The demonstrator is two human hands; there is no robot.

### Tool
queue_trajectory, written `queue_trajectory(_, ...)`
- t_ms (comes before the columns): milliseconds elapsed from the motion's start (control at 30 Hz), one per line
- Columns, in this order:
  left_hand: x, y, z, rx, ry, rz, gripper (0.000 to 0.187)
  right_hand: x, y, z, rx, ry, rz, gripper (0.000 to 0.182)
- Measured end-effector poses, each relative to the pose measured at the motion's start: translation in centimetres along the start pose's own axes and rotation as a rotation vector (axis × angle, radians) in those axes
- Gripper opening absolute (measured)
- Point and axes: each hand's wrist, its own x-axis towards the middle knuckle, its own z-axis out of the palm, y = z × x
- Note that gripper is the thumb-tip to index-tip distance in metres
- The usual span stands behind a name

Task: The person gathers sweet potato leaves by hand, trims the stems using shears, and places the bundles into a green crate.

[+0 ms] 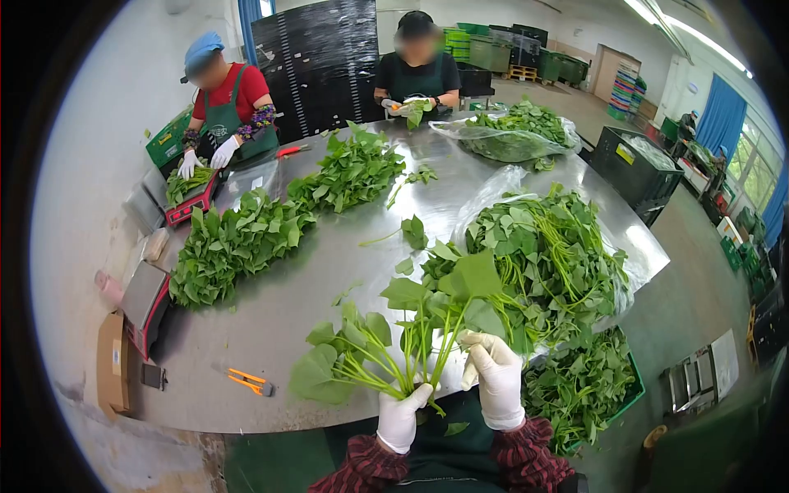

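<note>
Gloved in white, my left hand (400,417) is closed round the lower stems of a bunch of leafy greens (362,353), whose leaves fan out above it. My right hand (496,376), also in a white glove, is just right of the bunch with its fingers bent together near a stem and leaf; what lies between its fingertips is too small to make out. A large heap of greens (551,263) in a clear plastic bag lies beyond my right hand on the metal table (329,271).
Orange-handled scissors (249,381) and red scales (148,304) lie at the left. Piled greens (238,246) stand mid-table. A green crate of leaves (583,386) is at the lower right. Two co-workers stand across the table, one touching greens on a scale (193,203).
</note>
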Motion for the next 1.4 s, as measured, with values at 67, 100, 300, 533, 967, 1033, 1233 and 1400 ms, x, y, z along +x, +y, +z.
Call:
queue_trajectory(67, -0.1, -0.1, 0.2, 0.019, -0.002, 0.018, 0.015, 0.1, 0.1, 0.4, -0.029, 0.002, 0.003, 0.025)
queue_trajectory(100, -0.2, -0.1, 0.3, 0.037, 0.001, 0.035, 0.016, 0.2, 0.1, 0.4, -0.058, 0.003, 0.010, 0.025)
queue_trajectory(300, -0.2, -0.2, 0.5, 0.035, -0.012, 0.075, 0.017, 0.7, -0.6, -0.7, -0.173, -0.121, 0.196, 0.022)
queue_trajectory(533, 0.0, -0.8, -0.3, 0.051, -0.110, -0.016, 0.021, 0.9, -0.6, -1.5, -0.107, -0.139, 0.237, 0.015)
queue_trajectory(967, 0.0, -1.7, -0.7, -0.239, -0.158, -0.157, 0.013, 0.4, -1.7, -0.7, -0.201, -0.149, 0.246, 0.018)
queue_trajectory(1033, -0.1, -1.7, -0.6, -0.236, -0.166, -0.164, 0.013, 0.6, -1.4, -0.7, -0.259, -0.159, 0.210, 0.018)
queue_trajectory(1233, -0.2, -1.7, -0.3, -0.262, -0.135, -0.170, 0.013, 0.6, -0.1, -0.3, -0.480, -0.045, 0.157, 0.018)
queue_trajectory(1400, 0.0, -2.1, -0.1, -0.198, -0.078, -0.220, 0.014, -0.7, 4.9, -1.7, -0.048, -0.024, -0.186, 0.007)
